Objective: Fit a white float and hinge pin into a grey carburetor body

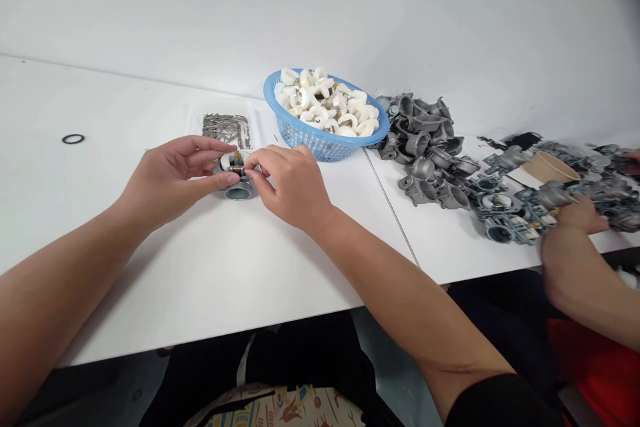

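Note:
A small grey metal carburetor body (238, 177) rests on the white table (210, 273) between my hands. My left hand (173, 177) grips its left side, thumb and fingers closed around it. My right hand (290, 183) pinches at its top, fingertips pressed together on a small part that I cannot make out. A white float and a brass piece show on top of the body.
Several metal pins (227, 128) lie just behind my hands. A blue basket (320, 137) holds white plastic floats. Grey metal castings (427, 147) are heaped to the right. A black ring (73, 139) lies far left. Another person's hand (580, 217) works among assembled carburetors (505, 213).

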The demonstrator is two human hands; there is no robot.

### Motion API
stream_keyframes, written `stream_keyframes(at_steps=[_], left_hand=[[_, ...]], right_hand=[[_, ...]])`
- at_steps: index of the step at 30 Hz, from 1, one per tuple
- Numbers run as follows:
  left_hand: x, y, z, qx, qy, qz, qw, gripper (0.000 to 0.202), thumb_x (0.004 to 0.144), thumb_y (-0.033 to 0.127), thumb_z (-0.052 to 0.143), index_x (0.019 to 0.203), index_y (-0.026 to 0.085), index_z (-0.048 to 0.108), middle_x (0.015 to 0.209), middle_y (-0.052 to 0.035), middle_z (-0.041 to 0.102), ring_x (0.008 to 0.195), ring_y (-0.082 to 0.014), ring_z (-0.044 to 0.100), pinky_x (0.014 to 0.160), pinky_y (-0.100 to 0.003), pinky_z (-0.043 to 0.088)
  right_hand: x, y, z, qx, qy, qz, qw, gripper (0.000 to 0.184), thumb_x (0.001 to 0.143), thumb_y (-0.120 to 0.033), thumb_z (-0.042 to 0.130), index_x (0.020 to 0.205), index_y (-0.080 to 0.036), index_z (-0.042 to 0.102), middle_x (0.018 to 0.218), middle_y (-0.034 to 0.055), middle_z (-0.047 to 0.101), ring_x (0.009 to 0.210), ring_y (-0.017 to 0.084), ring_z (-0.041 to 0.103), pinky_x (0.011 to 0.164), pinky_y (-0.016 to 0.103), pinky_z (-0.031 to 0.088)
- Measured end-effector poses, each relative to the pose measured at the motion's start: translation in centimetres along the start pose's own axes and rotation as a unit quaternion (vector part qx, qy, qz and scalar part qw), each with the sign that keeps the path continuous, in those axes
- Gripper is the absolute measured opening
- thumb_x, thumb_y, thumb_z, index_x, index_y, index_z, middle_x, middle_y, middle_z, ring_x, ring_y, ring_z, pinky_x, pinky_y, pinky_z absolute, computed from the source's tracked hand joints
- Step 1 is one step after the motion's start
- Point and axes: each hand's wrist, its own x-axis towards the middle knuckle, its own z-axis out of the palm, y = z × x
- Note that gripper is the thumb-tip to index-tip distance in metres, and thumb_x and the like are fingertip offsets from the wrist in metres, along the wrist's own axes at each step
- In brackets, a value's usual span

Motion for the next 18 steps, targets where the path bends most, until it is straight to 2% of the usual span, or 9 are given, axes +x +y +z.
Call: stream_keyframes(at_steps=[3,7,9,12,16,18], left_hand=[[-0.1,0.0,0.1,-0.017,0.004,-0.008,1.000,0.058,0.059,0.044,0.090,0.109,0.025,0.069,0.106,-0.0051,0.073,0.092,-0.0225,0.061,0.087,-0.042,0.051],[-0.3,0.0,0.1,-0.033,0.019,-0.015,0.999,0.075,0.057,0.041,0.092,0.124,0.028,0.061,0.123,-0.0067,0.071,0.097,-0.0217,0.058,0.096,-0.045,0.050],[-0.4,0.1,0.1,-0.030,0.020,-0.018,0.999,0.075,0.059,0.041,0.092,0.125,0.030,0.060,0.126,-0.0057,0.070,0.099,-0.0221,0.060,0.096,-0.043,0.051],[-0.6,0.4,0.0,0.006,0.022,-0.020,1.000,0.068,0.062,0.044,0.089,0.123,0.032,0.059,0.124,-0.0030,0.071,0.113,-0.0263,0.061,0.098,-0.043,0.049],[-0.7,0.6,0.1,0.048,0.039,-0.031,0.998,0.063,0.065,0.050,0.087,0.118,0.032,0.061,0.124,-0.0031,0.071,0.121,-0.0323,0.060,0.101,-0.049,0.044],[-0.6,0.4,0.1,0.051,0.038,-0.017,0.998,0.062,0.065,0.054,0.085,0.117,0.031,0.061,0.124,-0.0046,0.071,0.122,-0.0328,0.059,0.101,-0.050,0.044]], right_hand=[[-0.1,-0.2,0.0,0.022,0.028,0.024,0.999,0.026,0.106,-0.026,0.035,0.104,-0.019,0.060,0.101,0.0043,0.068,0.086,0.014,0.060,0.079,0.031,0.033],[-0.2,-0.1,0.3,0.087,0.066,0.066,0.992,0.032,0.109,-0.035,0.028,0.114,-0.020,0.056,0.113,0.0081,0.065,0.103,0.018,0.060,0.086,0.031,0.041],[-0.3,0.3,0.6,0.121,0.080,0.069,0.987,0.030,0.107,-0.039,0.034,0.120,-0.021,0.054,0.120,0.0093,0.063,0.111,0.018,0.058,0.091,0.032,0.043],[-0.4,0.8,1.1,0.148,0.094,0.066,0.982,0.033,0.103,-0.043,0.046,0.127,-0.021,0.050,0.131,0.0105,0.058,0.119,0.019,0.054,0.098,0.035,0.044],[-0.5,1.0,1.4,0.159,0.069,0.067,0.982,0.042,0.098,-0.046,0.054,0.132,-0.021,0.047,0.138,0.0116,0.053,0.125,0.021,0.051,0.100,0.037,0.046],[-0.6,0.9,1.5,0.174,0.055,0.068,0.981,0.045,0.097,-0.047,0.056,0.132,-0.021,0.047,0.139,0.0119,0.053,0.127,0.022,0.051,0.101,0.038,0.046]])
